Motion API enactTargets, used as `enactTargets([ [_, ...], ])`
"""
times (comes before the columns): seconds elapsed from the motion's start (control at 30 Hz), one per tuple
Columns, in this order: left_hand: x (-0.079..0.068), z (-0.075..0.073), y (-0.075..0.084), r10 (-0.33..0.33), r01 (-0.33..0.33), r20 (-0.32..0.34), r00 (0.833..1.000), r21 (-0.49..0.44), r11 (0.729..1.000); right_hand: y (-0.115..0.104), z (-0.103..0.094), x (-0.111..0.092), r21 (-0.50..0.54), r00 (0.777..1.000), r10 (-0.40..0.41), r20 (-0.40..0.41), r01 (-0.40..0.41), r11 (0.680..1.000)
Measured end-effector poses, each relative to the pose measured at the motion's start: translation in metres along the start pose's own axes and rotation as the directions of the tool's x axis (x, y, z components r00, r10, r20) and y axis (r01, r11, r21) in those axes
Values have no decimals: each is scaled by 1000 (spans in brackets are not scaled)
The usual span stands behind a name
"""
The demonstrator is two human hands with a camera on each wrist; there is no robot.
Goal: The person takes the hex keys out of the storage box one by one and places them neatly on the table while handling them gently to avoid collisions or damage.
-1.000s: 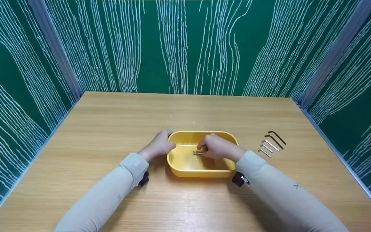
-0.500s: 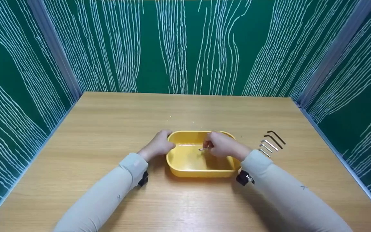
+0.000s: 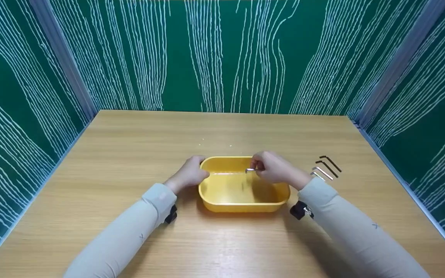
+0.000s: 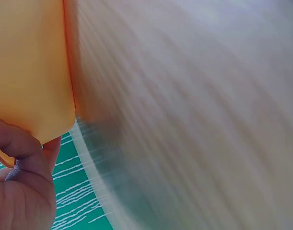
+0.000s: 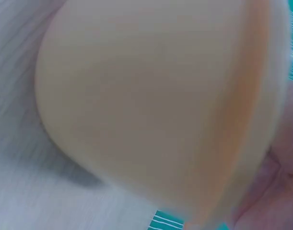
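A yellow rectangular tub with rounded corners (image 3: 226, 191) stands on the table in the head view. My left hand (image 3: 191, 173) grips its left end, thumb over the rim. Curled fingers of that hand (image 4: 21, 187) also show against the tub's outer wall (image 4: 31, 67) in the left wrist view. Over the tub's far right part, my right hand (image 3: 276, 168) pinches a silver L-shaped hex key (image 3: 250, 170), raised off the tub's floor. The right wrist view is blurred: the tub's outer end (image 5: 136, 96) fills it, and part of my right hand (image 5: 273, 196) shows beyond the rim.
Right of the tub, several hex keys lie in a slanted row: dark ones (image 3: 331, 163) farther back, silver ones (image 3: 325, 173) nearer, partly hidden by my right sleeve (image 3: 319, 193). A few pale specks (image 3: 230, 146) dot the wooden table behind the tub. Green walls (image 3: 184, 77) enclose it.
My right hand has lifted the hex key off the tub's floor and moved it back and to the right. My right sleeve now covers part of the silver keys. My left hand has stayed put.
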State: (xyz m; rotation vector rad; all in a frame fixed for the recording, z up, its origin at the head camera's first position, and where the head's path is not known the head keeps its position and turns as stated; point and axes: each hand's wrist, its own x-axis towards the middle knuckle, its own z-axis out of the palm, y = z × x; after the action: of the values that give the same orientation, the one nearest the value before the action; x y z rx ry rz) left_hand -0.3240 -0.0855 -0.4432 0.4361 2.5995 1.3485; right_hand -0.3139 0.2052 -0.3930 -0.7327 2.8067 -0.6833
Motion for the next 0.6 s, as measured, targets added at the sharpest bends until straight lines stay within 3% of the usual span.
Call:
enactTargets([
  [0.2, 0, 0, 1, -19, 19, -6, 1000, -7, 1000, 5, -7, -4, 0, 999, 29, -33, -29, 1000],
  [0.4, -1, 0, 2, -33, 33, 3, 999, -3, 999, 5, -12, -9, 14, 995, 96, -5, -96, 995],
  [0.6, -2, 0, 3, -37, 38, 8, 999, -17, 999, 9, -15, -13, 7, 997, 65, -37, -65, 998],
])
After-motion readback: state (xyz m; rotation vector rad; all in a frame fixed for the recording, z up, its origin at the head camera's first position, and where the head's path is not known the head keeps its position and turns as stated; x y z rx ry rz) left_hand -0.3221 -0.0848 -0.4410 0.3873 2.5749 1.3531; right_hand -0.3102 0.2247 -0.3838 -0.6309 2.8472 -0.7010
